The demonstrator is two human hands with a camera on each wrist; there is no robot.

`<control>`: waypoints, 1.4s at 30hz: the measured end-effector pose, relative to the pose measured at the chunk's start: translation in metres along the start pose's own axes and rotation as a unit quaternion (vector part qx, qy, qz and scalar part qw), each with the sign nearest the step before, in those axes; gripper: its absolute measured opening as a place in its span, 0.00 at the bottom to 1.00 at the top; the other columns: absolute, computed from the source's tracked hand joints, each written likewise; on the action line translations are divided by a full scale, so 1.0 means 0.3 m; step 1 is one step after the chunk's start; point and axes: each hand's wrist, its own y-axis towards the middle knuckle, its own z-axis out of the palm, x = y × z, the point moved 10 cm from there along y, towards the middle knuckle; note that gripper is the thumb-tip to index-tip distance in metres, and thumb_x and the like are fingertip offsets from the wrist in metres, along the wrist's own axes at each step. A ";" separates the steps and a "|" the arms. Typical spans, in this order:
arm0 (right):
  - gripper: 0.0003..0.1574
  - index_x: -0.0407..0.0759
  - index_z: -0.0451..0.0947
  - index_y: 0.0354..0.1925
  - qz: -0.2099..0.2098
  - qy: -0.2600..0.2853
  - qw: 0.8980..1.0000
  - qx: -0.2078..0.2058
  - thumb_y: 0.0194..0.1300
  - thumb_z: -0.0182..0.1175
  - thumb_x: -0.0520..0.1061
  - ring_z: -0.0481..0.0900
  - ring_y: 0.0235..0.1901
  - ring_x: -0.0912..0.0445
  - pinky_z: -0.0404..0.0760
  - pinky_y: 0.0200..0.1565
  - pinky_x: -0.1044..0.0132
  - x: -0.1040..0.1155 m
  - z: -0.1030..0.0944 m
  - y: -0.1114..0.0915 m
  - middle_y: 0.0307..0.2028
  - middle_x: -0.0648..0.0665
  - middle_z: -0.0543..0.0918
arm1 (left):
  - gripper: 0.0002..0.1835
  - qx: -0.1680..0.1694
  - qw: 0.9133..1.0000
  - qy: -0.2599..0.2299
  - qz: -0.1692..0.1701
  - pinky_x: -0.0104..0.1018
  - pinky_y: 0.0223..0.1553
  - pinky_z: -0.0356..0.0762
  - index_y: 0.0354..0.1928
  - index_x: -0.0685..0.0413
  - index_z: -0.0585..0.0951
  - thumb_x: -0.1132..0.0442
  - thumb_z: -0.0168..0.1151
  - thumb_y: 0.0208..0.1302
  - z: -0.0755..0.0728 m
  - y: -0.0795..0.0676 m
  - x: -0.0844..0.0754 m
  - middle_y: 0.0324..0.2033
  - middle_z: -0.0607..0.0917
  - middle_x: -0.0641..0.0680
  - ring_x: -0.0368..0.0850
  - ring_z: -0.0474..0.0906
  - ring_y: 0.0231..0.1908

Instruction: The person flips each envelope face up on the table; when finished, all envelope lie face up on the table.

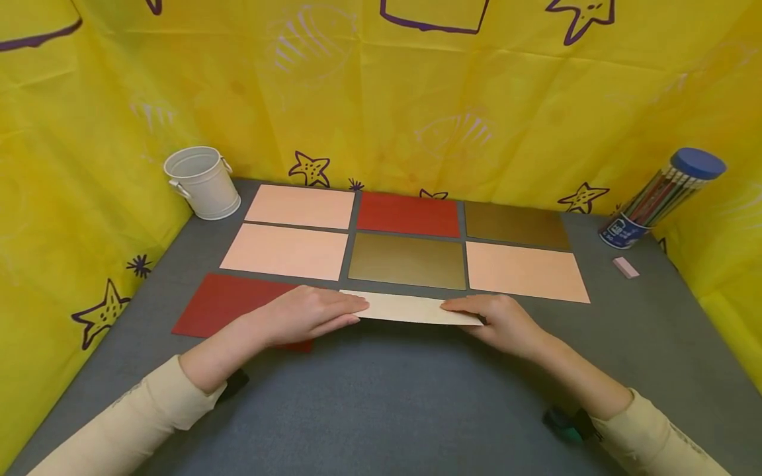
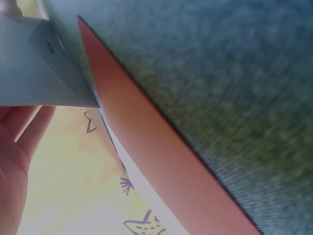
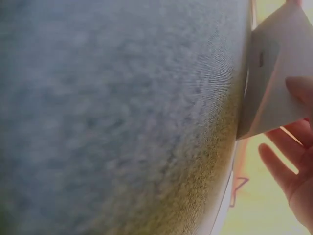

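Holds a cream envelope (image 1: 411, 309) just to the near side of a gold rectangle (image 1: 407, 261). Pinches one end with the narrowed fingers of the left hand (image 1: 306, 312), and the other end, likewise, with those of the right hand (image 1: 503, 320). Holds it at a tilt; cannot tell about contact between its lower edge and the grey bench (image 1: 387, 410). Shows in both wrist views a fold line and a small dark mark on its far face.

Has, laid flat around the gold rectangle: a left pink rectangle (image 1: 286, 251) just to its left, a right pink rectangle (image 1: 526, 271) just to its right, a bright red rectangle (image 1: 409, 215) directly behind it, a rear pink rectangle (image 1: 302, 207) behind and to its left, and a brown rectangle (image 1: 515, 226) behind and to its right. Has also a dark red rectangle (image 1: 229, 301) nearer and to its left, partly hidden under the left hand and forearm.

Shows, well to the left of the gold rectangle, a white bucket (image 1: 208, 192); well to its right, a blue-lidded pencil tub (image 1: 625, 231) with a pink eraser (image 1: 626, 267) near; behind it, a yellow cloth (image 1: 238, 86) with purple starfish.
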 end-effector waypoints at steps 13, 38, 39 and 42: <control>0.12 0.34 0.85 0.43 0.287 0.257 0.917 -0.102 0.62 0.68 0.41 0.81 0.31 0.57 0.79 0.32 0.71 -0.190 -0.067 0.011 0.34 0.49 0.87 | 0.08 -0.096 0.975 -0.192 -0.060 0.27 0.29 0.75 0.44 0.53 0.85 0.65 0.65 0.64 -0.082 0.050 0.066 0.29 0.84 0.42 0.32 0.76 0.26; 0.10 0.40 0.78 0.32 0.226 0.340 0.909 0.079 0.59 0.70 0.43 0.84 0.21 0.50 0.80 0.24 0.65 -0.031 0.141 0.151 0.24 0.46 0.84 | 0.11 0.013 0.836 -0.487 -0.253 0.58 0.34 0.81 0.49 0.55 0.83 0.60 0.61 0.68 0.091 0.222 0.082 0.27 0.87 0.54 0.45 0.82 0.27; 0.11 0.40 0.78 0.33 0.231 0.342 0.908 0.076 0.59 0.71 0.43 0.84 0.22 0.50 0.81 0.24 0.65 -0.033 0.144 0.150 0.24 0.46 0.84 | 0.12 0.009 0.833 -0.488 -0.260 0.57 0.34 0.81 0.50 0.55 0.84 0.60 0.62 0.67 0.093 0.223 0.089 0.26 0.87 0.54 0.45 0.82 0.27; 0.14 0.38 0.77 0.38 0.262 0.352 0.897 0.054 0.59 0.71 0.43 0.85 0.23 0.49 0.82 0.26 0.64 -0.055 0.143 0.138 0.26 0.44 0.84 | 0.13 -0.005 0.825 -0.491 -0.279 0.53 0.35 0.82 0.50 0.57 0.84 0.62 0.64 0.65 0.095 0.215 0.109 0.28 0.88 0.54 0.45 0.83 0.29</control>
